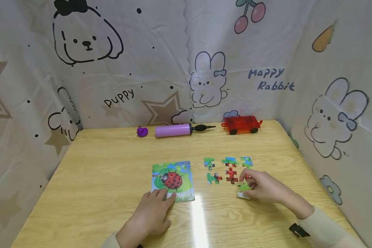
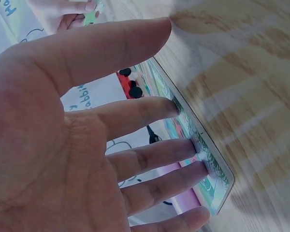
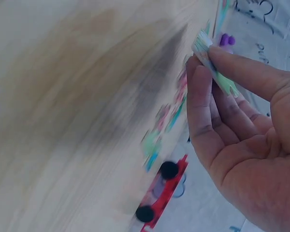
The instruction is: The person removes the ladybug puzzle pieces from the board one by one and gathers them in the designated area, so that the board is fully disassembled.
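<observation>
My left hand (image 1: pixel 152 214) lies with extended fingertips on the lower edge of a square ladybug puzzle board (image 1: pixel 175 176). In the left wrist view those fingers are spread, and the thumb is apart from the board's edge. My right hand (image 1: pixel 264 187) pinches a green and white jigsaw piece (image 1: pixel 244 187) between thumb and fingers, just over the table. Up close in the right wrist view, this piece (image 3: pixel 225 83) is tilted, its face partly hidden by the thumb. Loose jigsaw pieces (image 1: pixel 231 175) lie in two rows beyond the right hand, one partly covered by its fingers.
Along the table's back edge are a small purple toy (image 1: pixel 142 132), a purple hand pump (image 1: pixel 173 130) with a black nozzle, and a red toy wagon (image 1: pixel 242 124). Printed cloth (image 1: pixel 167 44) walls in the wooden table (image 1: pixel 90 172) at the back and sides.
</observation>
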Demonstrator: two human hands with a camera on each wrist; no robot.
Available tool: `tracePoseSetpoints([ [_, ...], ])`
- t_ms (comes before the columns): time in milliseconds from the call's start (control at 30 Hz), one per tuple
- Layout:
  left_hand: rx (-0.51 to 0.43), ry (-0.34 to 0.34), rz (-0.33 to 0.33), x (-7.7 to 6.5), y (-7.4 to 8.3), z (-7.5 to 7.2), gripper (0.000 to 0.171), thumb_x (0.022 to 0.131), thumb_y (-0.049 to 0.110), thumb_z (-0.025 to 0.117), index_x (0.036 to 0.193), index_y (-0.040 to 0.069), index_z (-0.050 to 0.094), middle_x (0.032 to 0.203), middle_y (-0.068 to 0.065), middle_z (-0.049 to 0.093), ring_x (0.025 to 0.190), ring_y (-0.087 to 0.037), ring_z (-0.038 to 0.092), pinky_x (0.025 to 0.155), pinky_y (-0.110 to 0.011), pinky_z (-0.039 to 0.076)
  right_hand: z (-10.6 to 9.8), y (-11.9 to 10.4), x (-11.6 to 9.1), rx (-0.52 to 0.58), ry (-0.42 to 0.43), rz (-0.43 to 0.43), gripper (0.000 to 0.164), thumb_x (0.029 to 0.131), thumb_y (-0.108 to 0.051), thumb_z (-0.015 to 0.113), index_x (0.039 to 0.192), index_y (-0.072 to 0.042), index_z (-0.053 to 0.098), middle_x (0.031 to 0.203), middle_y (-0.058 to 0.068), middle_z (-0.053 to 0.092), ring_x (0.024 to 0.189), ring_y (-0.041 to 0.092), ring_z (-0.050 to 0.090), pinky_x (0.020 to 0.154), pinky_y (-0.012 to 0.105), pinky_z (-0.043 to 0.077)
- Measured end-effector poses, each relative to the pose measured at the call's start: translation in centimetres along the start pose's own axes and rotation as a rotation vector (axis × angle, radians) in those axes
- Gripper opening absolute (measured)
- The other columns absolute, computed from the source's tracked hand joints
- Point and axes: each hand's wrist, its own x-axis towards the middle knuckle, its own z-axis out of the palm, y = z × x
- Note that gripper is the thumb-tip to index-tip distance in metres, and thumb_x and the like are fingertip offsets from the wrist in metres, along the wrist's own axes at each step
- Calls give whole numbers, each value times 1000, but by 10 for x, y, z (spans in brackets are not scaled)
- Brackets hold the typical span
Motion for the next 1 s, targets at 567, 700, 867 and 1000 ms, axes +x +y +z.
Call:
tracePoseSetpoints([
  [567,10,6,3,0,1,2,79,85,42,82,154,17,54,157,-15,51,139,-39,53,115,-62,46,0,28,-24,-118,70,66,48,86,-12,86,127,-6,64,92,-3,64,73,-3,56,63,21,51],
  [700,7,9,5,0,1,1,79,86,42,81,155,17,54,158,-15,50,140,-39,53,115,-62,46,-4,30,-30,-106,92,50,42,87,-9,85,120,-11,59,93,-2,67,76,-3,61,65,21,55],
  [867,-3,11,-6,0,1,1,79,86,42,82,155,17,54,159,-16,50,141,-40,52,116,-62,45,-7,35,-29,-105,88,-16,33,88,-8,83,118,-11,69,92,-5,68,78,-3,59,65,22,54],
  [1000,1,15,-8,-1,1,1,78,86,42,82,154,17,54,158,-16,51,141,-40,52,116,-62,45,-4,38,-26,-150,111,-42,25,86,-8,85,108,-11,76,89,-6,66,76,-4,55,63,21,52],
])
